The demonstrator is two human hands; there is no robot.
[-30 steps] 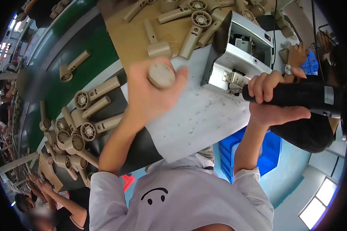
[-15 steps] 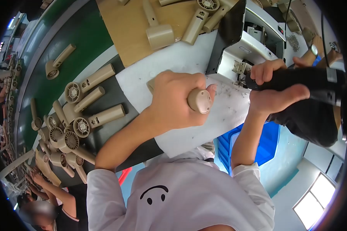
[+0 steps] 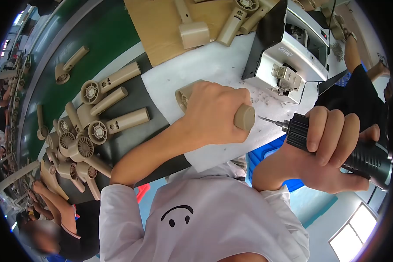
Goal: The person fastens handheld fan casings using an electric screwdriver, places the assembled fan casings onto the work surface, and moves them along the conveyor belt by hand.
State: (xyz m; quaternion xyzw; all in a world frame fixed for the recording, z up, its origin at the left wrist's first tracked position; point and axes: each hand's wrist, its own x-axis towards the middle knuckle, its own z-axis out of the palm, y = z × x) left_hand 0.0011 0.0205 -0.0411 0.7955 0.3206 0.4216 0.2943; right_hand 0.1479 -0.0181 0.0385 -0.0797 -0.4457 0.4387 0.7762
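My left hand (image 3: 218,111) is wrapped round the handle of a beige handheld fan (image 3: 182,97). The fan's round head shows behind my wrist, and the handle's end faces right. My right hand (image 3: 329,146) grips a black electric screwdriver (image 3: 298,131). Its thin bit points left, a short distance from the handle's end and not touching it. Behind the bit stands a silver screw feeder (image 3: 288,59) on a white sheet (image 3: 161,81) with small dark specks.
Several beige fans (image 3: 85,146) are piled on the dark surface at left. More fans lie on brown cardboard (image 3: 155,39) at the back. A blue crate (image 3: 266,150) is below the table's edge. Other people are at the lower left and upper right.
My right hand has brought the screwdriver away from the feeder, towards me, and its bit now shows. My left hand has moved right with the fan and turned the handle's end towards the bit.
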